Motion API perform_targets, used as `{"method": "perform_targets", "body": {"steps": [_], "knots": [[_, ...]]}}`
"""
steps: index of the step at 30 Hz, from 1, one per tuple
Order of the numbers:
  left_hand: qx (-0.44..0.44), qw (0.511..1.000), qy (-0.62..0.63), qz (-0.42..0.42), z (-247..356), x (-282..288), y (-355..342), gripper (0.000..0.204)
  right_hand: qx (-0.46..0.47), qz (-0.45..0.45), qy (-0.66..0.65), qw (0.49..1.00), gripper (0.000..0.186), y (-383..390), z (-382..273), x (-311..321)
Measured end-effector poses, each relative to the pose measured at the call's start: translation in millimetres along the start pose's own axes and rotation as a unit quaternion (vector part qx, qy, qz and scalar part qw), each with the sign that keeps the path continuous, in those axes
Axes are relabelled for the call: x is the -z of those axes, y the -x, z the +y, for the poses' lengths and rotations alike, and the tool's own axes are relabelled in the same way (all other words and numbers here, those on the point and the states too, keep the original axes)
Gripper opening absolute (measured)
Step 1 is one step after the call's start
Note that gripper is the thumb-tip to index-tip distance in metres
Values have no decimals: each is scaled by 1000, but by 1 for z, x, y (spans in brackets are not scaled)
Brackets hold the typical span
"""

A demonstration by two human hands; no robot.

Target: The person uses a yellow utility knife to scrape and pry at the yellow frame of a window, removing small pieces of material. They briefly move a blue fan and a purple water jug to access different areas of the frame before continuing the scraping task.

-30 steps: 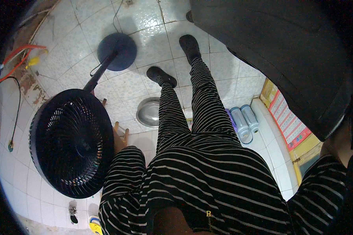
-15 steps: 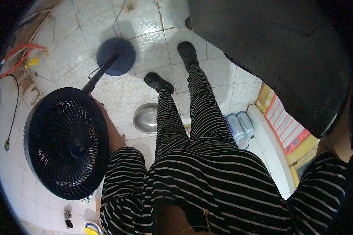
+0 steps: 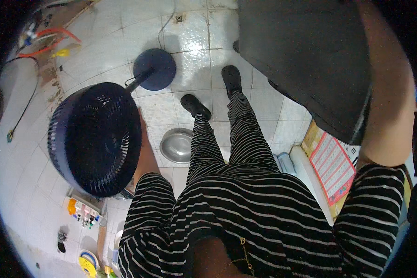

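Observation:
A dark blue pedestal fan (image 3: 97, 139) stands on the tiled floor at my left, its round base (image 3: 155, 69) farther off. My left forearm (image 3: 146, 150) passes behind the fan head, which hides my left hand, so its fingers and any grip cannot be seen. On the right, my bare right arm (image 3: 388, 106) reaches up beside a large black, flat-sided thing (image 3: 306, 60) whose kind I cannot make out. My right hand lies beyond the picture's dark rim.
A metal basin (image 3: 177, 146) sits on the floor near my legs. A red-and-white printed sheet (image 3: 332, 167) hangs at the right, with grey-blue bottles (image 3: 286, 163) nearby. An orange hose (image 3: 60, 31) lies far left; a small shelf (image 3: 84, 211) holds toiletries.
My right arm has swung up and inward beside the black thing. The fan head now shows more of its deep side. The whole view has shifted somewhat.

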State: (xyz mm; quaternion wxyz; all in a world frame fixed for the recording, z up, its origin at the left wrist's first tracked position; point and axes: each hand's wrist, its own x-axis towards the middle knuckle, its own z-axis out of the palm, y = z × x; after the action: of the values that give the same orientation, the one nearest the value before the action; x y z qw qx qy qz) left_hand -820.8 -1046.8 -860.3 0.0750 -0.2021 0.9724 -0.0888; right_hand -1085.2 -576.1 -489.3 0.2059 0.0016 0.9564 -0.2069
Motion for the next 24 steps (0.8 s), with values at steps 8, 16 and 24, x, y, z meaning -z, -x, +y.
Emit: {"method": "perform_targets", "body": {"steps": [8, 16, 24], "knots": [[-106, 906, 279, -301, 42, 94, 187, 83, 122, -61, -118, 984, 39, -49, 40, 4], [-96, 880, 335, -322, 58, 193, 222, 68, 169, 152, -257, 939, 41, -18, 42, -25], [-168, 871, 320, -334, 80, 212, 222, 55, 70, 52, -395, 915, 38, 275, 115, -54]]}}
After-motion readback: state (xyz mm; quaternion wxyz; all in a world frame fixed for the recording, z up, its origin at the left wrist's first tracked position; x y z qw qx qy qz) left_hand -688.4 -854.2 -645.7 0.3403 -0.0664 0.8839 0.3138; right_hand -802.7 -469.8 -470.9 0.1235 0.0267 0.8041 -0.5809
